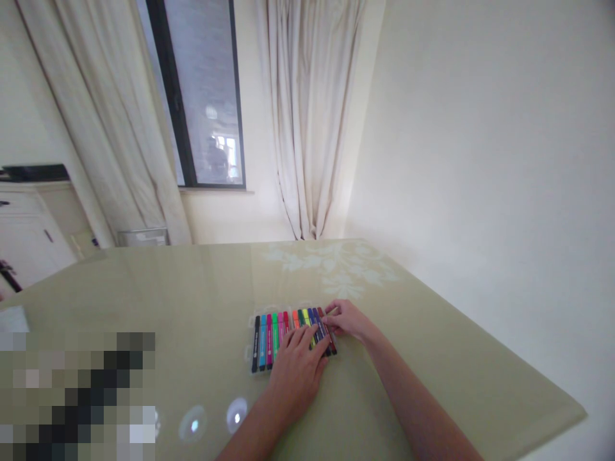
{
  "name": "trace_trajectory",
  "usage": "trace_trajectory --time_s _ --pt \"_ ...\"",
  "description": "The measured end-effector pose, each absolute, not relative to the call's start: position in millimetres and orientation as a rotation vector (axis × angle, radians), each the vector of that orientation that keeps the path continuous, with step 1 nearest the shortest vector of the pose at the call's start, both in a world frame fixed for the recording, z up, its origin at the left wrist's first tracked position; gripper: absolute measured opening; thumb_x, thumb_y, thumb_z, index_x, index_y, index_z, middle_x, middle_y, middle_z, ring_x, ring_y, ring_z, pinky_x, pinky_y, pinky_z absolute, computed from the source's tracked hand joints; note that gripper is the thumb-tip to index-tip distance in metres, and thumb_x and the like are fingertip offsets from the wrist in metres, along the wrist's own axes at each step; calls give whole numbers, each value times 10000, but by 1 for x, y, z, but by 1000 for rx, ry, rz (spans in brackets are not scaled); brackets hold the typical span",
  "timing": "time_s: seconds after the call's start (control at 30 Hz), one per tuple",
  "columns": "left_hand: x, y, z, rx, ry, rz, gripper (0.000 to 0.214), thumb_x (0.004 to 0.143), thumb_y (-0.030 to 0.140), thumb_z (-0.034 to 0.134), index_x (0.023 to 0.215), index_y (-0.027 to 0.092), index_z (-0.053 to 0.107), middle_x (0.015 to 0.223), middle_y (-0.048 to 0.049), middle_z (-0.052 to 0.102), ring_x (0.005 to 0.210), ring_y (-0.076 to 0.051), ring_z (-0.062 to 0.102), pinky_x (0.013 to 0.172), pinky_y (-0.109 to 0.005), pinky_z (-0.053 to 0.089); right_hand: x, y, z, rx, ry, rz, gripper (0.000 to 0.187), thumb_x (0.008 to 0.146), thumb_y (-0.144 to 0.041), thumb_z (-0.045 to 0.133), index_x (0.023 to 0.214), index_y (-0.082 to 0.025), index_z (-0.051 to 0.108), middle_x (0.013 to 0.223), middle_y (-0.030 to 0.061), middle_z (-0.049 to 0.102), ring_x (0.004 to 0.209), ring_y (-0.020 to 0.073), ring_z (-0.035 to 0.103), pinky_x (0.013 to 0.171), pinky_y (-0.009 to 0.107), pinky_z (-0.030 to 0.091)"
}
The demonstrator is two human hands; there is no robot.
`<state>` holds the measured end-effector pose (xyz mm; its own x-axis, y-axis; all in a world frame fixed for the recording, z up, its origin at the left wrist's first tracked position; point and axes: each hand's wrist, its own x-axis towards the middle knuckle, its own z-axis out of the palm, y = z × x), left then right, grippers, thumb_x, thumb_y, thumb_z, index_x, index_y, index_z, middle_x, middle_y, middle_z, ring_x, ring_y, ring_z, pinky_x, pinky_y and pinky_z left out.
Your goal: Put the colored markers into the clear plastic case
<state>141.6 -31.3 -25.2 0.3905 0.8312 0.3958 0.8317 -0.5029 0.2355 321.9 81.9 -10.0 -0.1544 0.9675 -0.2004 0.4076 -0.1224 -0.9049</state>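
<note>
A row of coloured markers (262,339) lies side by side in a clear plastic case (252,322) on the table. The left part runs from black through blue, pink and green to red; the right part from orange through yellow to dark blue and brown. My left hand (298,365) rests palm down with fingers spread over the middle and right markers, hiding their lower parts. At the right end, my right hand (348,320) has its fingers bent together against a brown marker (332,342). How firmly they grip it is partly hidden.
The pale green glossy table (192,301) has an angled right edge beside a white wall (490,160). Curtains (312,115) and a window (206,96) stand behind it. A white cabinet (24,224) is at the far left. The lower left corner is pixelated.
</note>
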Motion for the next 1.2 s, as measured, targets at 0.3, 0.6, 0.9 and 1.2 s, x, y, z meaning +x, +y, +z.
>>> trace_trajectory --time_s 0.3,0.6,0.9,1.2 --pt "110 -22 8 -2352 -1874 -848 312 1039 350 425 1171 203 667 1148 -104 708 1074 -260 654 947 -397 499 325 75 -13 -1511 -1571 1220 57 843 -134 710 815 -148 662 620 -28 663 521 90 613 507 181 483" --pt "54 -8 17 -1872 -2732 -688 494 1010 545 307 1176 120 495 975 -202 718 998 -397 699 849 -462 494 322 69 -3 -1563 -1535 1233 229 890 -118 576 679 -150 658 605 16 666 504 108 622 462 189 455" --pt "64 0 22 -1851 -2679 -2305 883 793 914 340 1130 144 610 1082 -165 719 937 -299 711 811 -437 565 314 55 7 -1296 -1288 1540 189 919 -342 623 900 -166 690 765 22 700 575 95 641 536 189 497" --pt "116 -24 10 -2506 -1878 -1819 606 869 434 683 1423 232 541 1394 -132 591 1268 -300 584 1102 -482 461 283 25 20 -908 -1195 1692 531 723 -420 853 1144 -209 608 967 58 757 873 204 756 834 325 590"
